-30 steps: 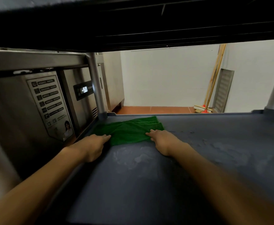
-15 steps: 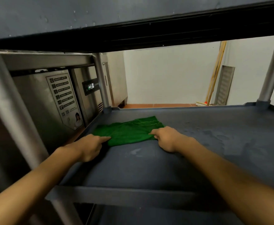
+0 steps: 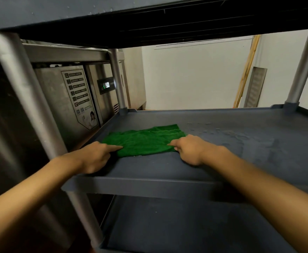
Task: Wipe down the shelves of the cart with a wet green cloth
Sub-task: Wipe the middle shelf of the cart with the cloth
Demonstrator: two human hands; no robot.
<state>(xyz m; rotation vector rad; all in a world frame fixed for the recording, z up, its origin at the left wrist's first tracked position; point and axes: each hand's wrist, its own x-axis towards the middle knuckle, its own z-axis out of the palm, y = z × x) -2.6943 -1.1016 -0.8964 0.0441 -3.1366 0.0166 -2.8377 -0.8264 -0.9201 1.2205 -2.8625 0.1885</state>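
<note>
The green cloth (image 3: 146, 141) lies flat and rumpled on the left half of the cart's middle shelf (image 3: 149, 185), folded in layers with a seam along its far edge. The right hand (image 3: 189, 149) pinches its near right corner between forefinger and thumb. The left hand (image 3: 93, 156) lays a straight forefinger on the near left corner, its other fingers curled. I cannot tell whether it grips. Wet smears (image 3: 228, 136) shine on the shelf's right half.
</note>
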